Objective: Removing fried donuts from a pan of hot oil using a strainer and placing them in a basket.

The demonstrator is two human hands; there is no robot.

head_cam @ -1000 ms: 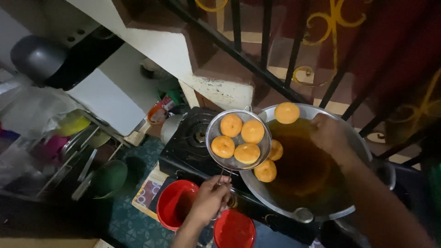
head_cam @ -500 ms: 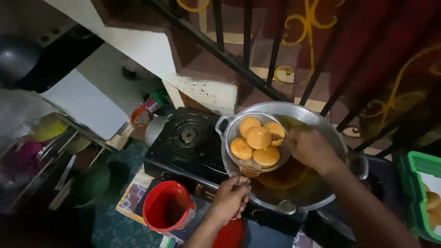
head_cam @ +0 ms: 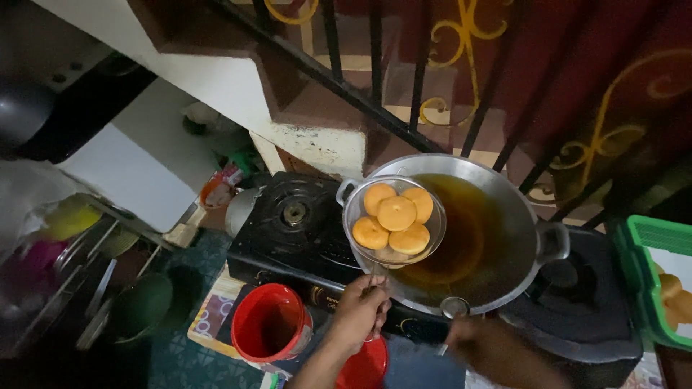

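Golden fried buns (head_cam: 395,215), five or so, are sitting in a round wire strainer (head_cam: 393,220) that is hanging over the near-left edge of the big metal wok (head_cam: 504,189), just above the dark oil (head_cam: 461,230). The person's left hand (head_cam: 359,310) is closing around the strainer's handle below the wok's front rim and is holding the basket up, clear of the oil. The right hand (head_cam: 481,344) is hovering low at the wok's front edge, blurred and in shadow, beside a small round metal knob (head_cam: 454,307) sticking out from the wok's rim; I cannot tell whether its fingers are open or curled around anything.

The wok is resting on a black gas stove (head_cam: 303,230), whose free burner (head_cam: 294,212) is lying bare to the wok's left. A red bucket (head_cam: 270,325) is standing on the floor in front of the stove, left of the wok and just beside the left wrist. A green plastic crate (head_cam: 652,277) holding more golden buns is sitting well to the wok's right. Behind the wok, black iron railings (head_cam: 375,50) and a white stair edge (head_cam: 317,140) are rising.
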